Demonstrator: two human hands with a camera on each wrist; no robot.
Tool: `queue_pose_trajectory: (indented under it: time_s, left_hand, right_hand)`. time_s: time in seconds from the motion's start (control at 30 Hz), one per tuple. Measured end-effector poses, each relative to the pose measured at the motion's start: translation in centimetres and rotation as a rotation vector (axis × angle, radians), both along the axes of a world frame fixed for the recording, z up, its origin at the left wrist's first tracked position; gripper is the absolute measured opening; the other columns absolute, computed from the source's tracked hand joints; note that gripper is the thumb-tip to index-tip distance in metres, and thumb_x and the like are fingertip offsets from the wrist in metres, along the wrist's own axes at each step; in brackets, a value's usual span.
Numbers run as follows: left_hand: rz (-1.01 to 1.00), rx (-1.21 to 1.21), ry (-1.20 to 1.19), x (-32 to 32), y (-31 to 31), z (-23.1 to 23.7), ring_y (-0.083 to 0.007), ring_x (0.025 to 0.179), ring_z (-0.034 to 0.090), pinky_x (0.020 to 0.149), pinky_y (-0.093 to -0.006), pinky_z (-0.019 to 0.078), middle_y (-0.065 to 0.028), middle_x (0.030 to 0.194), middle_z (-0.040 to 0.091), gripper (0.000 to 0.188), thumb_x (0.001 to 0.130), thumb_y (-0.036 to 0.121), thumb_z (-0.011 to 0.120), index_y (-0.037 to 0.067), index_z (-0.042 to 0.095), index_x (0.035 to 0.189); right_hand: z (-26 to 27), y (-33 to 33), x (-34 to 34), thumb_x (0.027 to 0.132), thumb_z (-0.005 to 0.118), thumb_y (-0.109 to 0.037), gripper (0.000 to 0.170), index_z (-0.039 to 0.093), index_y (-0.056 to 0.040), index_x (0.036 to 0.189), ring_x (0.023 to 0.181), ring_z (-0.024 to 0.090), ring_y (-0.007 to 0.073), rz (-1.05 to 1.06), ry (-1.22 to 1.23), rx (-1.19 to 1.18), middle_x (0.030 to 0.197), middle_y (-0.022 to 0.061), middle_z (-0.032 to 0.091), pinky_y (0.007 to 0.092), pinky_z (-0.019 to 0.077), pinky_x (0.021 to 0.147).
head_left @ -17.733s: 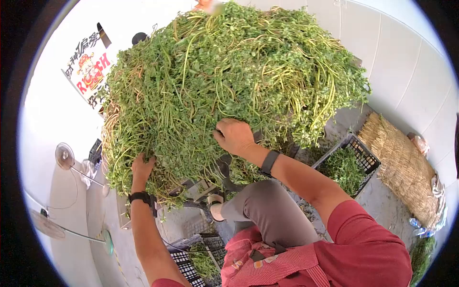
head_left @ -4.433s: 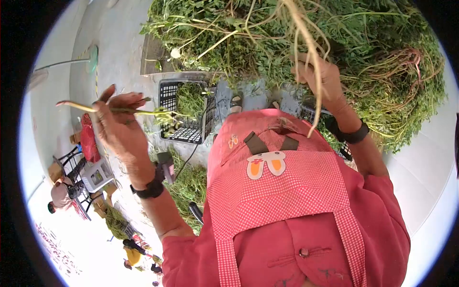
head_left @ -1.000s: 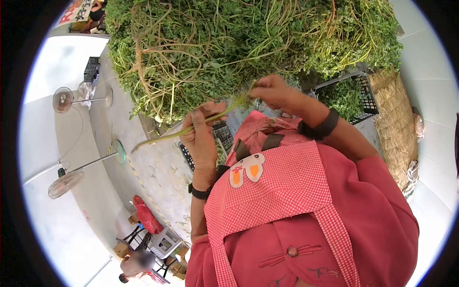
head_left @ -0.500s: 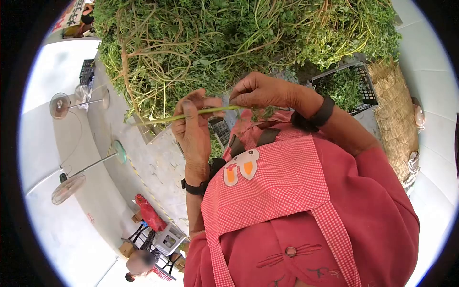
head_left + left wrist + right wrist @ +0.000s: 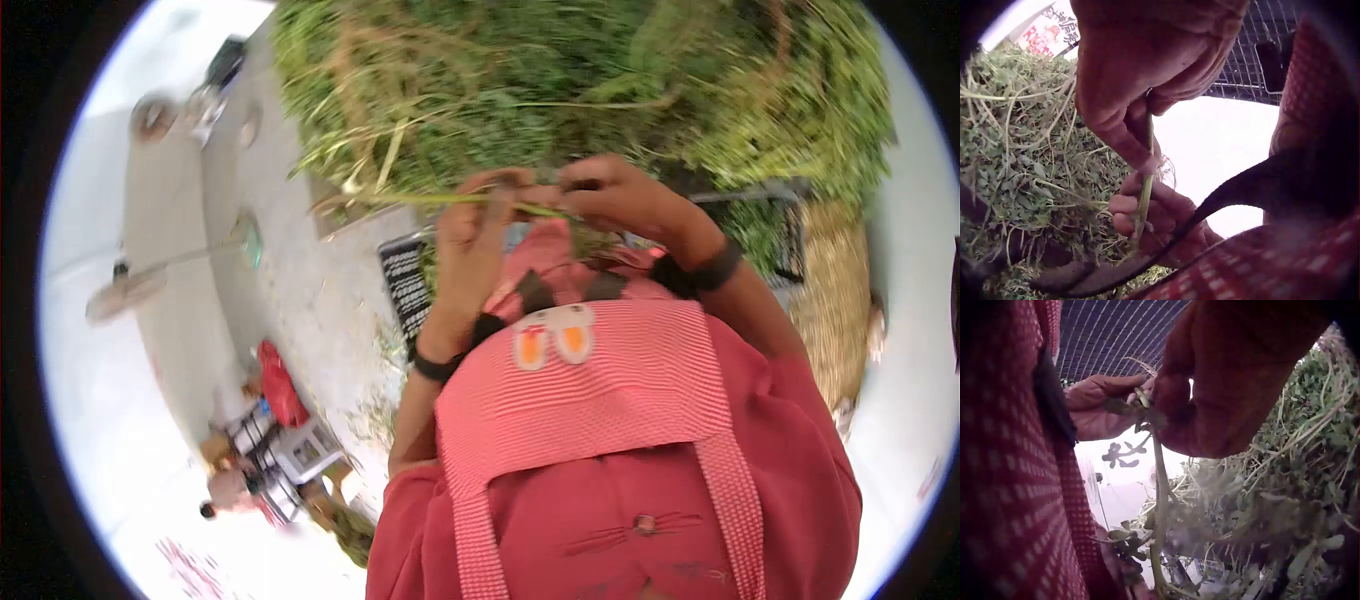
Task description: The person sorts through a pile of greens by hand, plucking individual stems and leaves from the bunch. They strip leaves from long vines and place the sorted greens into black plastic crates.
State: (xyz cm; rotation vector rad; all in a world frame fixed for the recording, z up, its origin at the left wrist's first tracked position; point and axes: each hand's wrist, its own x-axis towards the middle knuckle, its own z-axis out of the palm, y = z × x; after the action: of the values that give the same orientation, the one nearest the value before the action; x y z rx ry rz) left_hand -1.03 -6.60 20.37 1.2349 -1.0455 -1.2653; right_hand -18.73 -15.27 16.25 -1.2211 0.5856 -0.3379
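Observation:
A long green stem (image 5: 420,198) lies across both hands in front of the apron. The left hand (image 5: 475,240) pinches it between thumb and fingers; in the left wrist view that hand (image 5: 1147,62) is large above the stem (image 5: 1146,194). The right hand (image 5: 625,205) is close beside it, fingers curled round the stem's leafy end. Small leaves hang below the fingers of the right hand (image 5: 1210,394) in the right wrist view, where the stem (image 5: 1160,487) runs downward. Behind the hands spreads a big heap of green plants (image 5: 560,90), blurred in the head view.
Under the heap's right side is a black crate (image 5: 790,230) with greens, beside a straw bundle (image 5: 835,310). Another black crate (image 5: 405,285) stands on the floor below the left hand. Standing fans (image 5: 125,295), a red sack (image 5: 282,385) and a seated person (image 5: 230,490) are at left.
Both hands have shifted right in the head view and come closer together, the stem still between them. The view itself has also shifted, with the heap lower and further right.

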Motion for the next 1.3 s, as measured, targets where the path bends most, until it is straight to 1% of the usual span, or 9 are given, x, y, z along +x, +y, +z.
queue_pose_trajectory:
  time_s: [0.37,0.53,0.63,0.73,0.9,1.0,1.17,1.23,1.3]
  left_hand:
    - [-0.037,-0.099,-0.168,0.7,1.3,0.5,-0.0116,0.079,0.061,0.068,-0.0247,0.0490,-0.0064,0.094,0.060,0.020,0.094,0.011,0.043,-0.002,0.055,0.104]
    - [0.003,-0.175,-0.376,1.0,2.2,1.1,-0.0198,0.068,0.062,0.061,-0.0297,0.0480,-0.0105,0.081,0.063,0.019,0.091,0.015,0.049,0.000,0.056,0.101]
    - [0.066,-0.137,-0.356,1.5,2.6,1.1,-0.0231,0.070,0.062,0.062,-0.0327,0.0479,-0.0136,0.083,0.063,0.019,0.089,0.015,0.053,0.000,0.056,0.100]
    - [0.180,-0.138,-0.448,1.7,3.0,0.3,-0.0275,0.071,0.060,0.065,-0.0355,0.0475,-0.0148,0.079,0.060,0.018,0.085,0.015,0.057,0.001,0.056,0.095]
    - [0.246,-0.221,-0.826,2.1,3.1,-2.6,-0.0346,0.067,0.056,0.064,-0.0394,0.0464,-0.0170,0.074,0.057,0.017,0.083,0.015,0.057,0.000,0.056,0.089]
    - [0.239,-0.188,-0.815,2.3,2.8,-1.5,-0.0353,0.070,0.055,0.064,-0.0406,0.0459,-0.0175,0.079,0.057,0.017,0.082,0.016,0.056,-0.001,0.056,0.089]
    - [0.092,-0.058,-0.540,1.2,1.4,-1.0,-0.0323,0.080,0.057,0.068,-0.0388,0.0467,-0.0140,0.093,0.057,0.024,0.079,0.021,0.058,0.005,0.059,0.096]
    - [-0.006,-0.398,-1.047,2.8,1.5,-2.7,-0.0307,0.081,0.058,0.069,-0.0375,0.0469,-0.0124,0.095,0.058,0.034,0.075,0.027,0.060,0.007,0.060,0.103]
    - [-0.105,-0.179,-0.846,2.7,1.1,-0.9,-0.0275,0.077,0.060,0.066,-0.0356,0.0473,-0.0116,0.091,0.059,0.033,0.074,0.021,0.059,0.007,0.061,0.104]
  right_hand:
    - [1.2,0.4,1.2,0.084,0.060,-0.021,0.024,0.061,-0.0012,0.096,0.049,0.035,0.0015,0.142,0.029,0.291,0.060,-0.0081,0.041,0.0195,0.0246,0.044]
    - [-0.2,0.4,1.9,0.083,0.059,-0.019,0.022,0.060,0.0003,0.094,0.052,0.040,0.0027,0.238,0.148,0.059,0.063,-0.0066,0.045,0.0192,0.0303,0.047]
    - [-1.2,0.1,2.8,0.080,0.060,-0.014,0.018,0.060,0.0012,0.090,0.053,0.042,0.0028,0.138,-0.085,0.242,0.063,-0.0049,0.050,0.0189,0.0310,0.047]
    - [-1.9,-0.5,3.7,0.078,0.062,-0.011,0.015,0.061,0.0012,0.086,0.053,0.047,0.0056,0.062,0.090,0.150,0.064,-0.0045,0.053,0.0204,0.0348,0.049]
    - [-1.8,-0.2,5.3,0.079,0.060,-0.010,0.018,0.059,0.0044,0.091,0.062,0.057,0.0132,0.100,0.308,-0.833,0.070,0.0021,0.060,0.0270,0.0451,0.058]
    - [-1.2,-0.1,5.5,0.079,0.060,-0.010,0.022,0.059,0.0034,0.096,0.072,0.060,0.0134,0.126,0.428,-0.920,0.080,0.0071,0.063,0.0277,0.0463,0.064]
    - [-1.0,0.0,3.5,0.078,0.060,-0.016,0.026,0.062,-0.0029,0.101,0.073,0.058,0.0119,-0.055,-0.048,-0.155,0.081,0.0086,0.062,0.0284,0.0447,0.066]
    - [-0.5,-1.5,4.2,0.077,0.061,-0.022,0.027,0.065,-0.0035,0.097,0.071,0.057,0.0122,0.264,0.066,-0.491,0.079,0.0082,0.062,0.0280,0.0444,0.064]
    - [-0.2,-1.4,3.7,0.075,0.062,-0.025,0.028,0.067,-0.0038,0.093,0.066,0.059,0.0147,0.203,0.058,-0.495,0.075,0.0111,0.063,0.0284,0.0446,0.062]
